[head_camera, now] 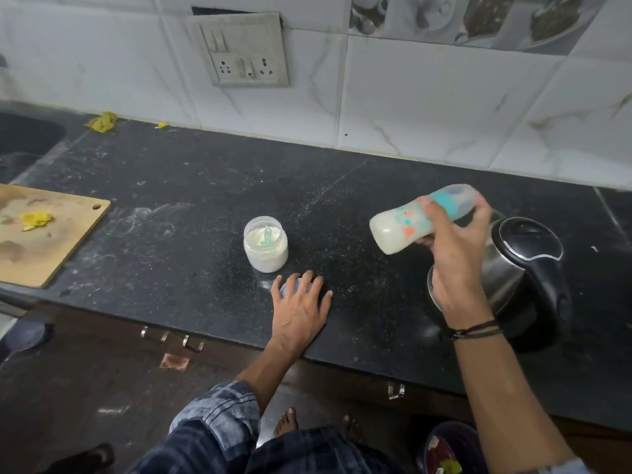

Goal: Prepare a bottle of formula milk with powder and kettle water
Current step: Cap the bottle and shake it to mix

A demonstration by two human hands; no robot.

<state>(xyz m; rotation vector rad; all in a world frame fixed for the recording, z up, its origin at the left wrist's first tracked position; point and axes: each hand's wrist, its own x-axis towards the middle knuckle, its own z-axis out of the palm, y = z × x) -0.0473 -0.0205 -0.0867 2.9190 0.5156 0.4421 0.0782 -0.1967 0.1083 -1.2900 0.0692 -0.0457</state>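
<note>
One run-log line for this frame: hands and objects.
right hand: holds bottle, tilted, milky | left hand: rests on lid | jar: open, scoop inside | kettle: closed, beside right hand

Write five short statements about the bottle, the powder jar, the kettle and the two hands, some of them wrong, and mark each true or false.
1. The right hand grips the feeding bottle, which is held tilted above the counter. True.
2. The powder jar is closed. False: it stands open, with a green scoop in the powder.
3. The kettle has its lid raised. False: the lid is down.
4. The left hand lies over a round lid on the counter, in front of the jar. True.
5. The bottle holds clear water. False: its contents are white and milky.
</note>
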